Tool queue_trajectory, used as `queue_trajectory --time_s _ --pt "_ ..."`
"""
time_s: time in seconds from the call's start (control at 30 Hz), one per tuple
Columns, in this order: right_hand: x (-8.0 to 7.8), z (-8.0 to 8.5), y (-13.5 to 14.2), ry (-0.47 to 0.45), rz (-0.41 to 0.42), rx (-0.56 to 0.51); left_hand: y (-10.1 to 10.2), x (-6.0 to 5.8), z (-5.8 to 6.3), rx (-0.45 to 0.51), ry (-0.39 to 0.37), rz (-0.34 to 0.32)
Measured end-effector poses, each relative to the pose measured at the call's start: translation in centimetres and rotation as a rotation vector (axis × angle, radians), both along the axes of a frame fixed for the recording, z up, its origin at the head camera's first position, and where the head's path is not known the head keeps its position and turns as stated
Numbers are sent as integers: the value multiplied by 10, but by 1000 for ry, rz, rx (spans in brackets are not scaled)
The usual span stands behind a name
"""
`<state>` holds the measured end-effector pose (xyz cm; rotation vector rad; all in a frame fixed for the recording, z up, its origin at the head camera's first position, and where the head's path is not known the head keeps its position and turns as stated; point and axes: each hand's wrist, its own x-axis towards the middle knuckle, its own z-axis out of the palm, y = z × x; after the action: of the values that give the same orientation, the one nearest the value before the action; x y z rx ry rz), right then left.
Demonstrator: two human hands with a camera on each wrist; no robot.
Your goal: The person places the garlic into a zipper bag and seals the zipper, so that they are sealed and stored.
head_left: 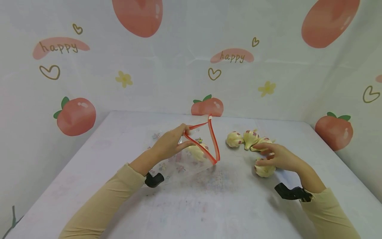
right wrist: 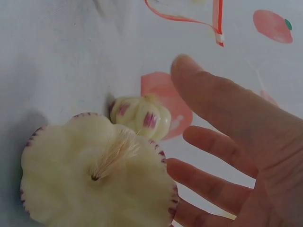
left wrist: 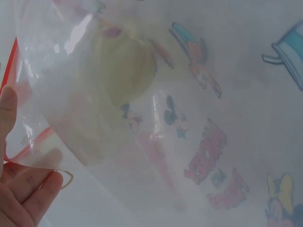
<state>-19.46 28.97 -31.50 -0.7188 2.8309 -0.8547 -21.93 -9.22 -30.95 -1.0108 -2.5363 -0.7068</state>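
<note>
My left hand [head_left: 170,142] pinches the red edge of a clear zip bag [head_left: 185,164] printed with cartoon figures. The bag's mouth gapes toward the right, and inside it lies a garlic bulb [head_left: 197,152], seen blurred through the film in the left wrist view. My right hand [head_left: 280,157] hovers with loosely spread fingers over the nearest garlic bulb [head_left: 265,170]. In the right wrist view that bulb [right wrist: 94,175] shows its pale root tuft, beside the fingers, and another bulb [right wrist: 141,118] sits beyond it.
More garlic bulbs [head_left: 234,139] lie in a group behind the right hand, one partly covered by its fingers. A white table [head_left: 194,212] bears everything. Behind stands a white backdrop [head_left: 179,66] with printed fruit, hearts and flowers.
</note>
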Motion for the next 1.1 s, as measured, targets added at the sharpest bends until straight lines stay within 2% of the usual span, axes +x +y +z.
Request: queue_trajectory --time_s 0.23,0.7,1.1 --pt "1 -4 4 -7 33 7 0 1 0 -4 -11 -7" --pt "-1 -15 6 -6 67 48 0 -1 -3 7 31 -25" --pt "-2 -14 4 -15 54 73 0 -1 -3 -6 -19 -2"
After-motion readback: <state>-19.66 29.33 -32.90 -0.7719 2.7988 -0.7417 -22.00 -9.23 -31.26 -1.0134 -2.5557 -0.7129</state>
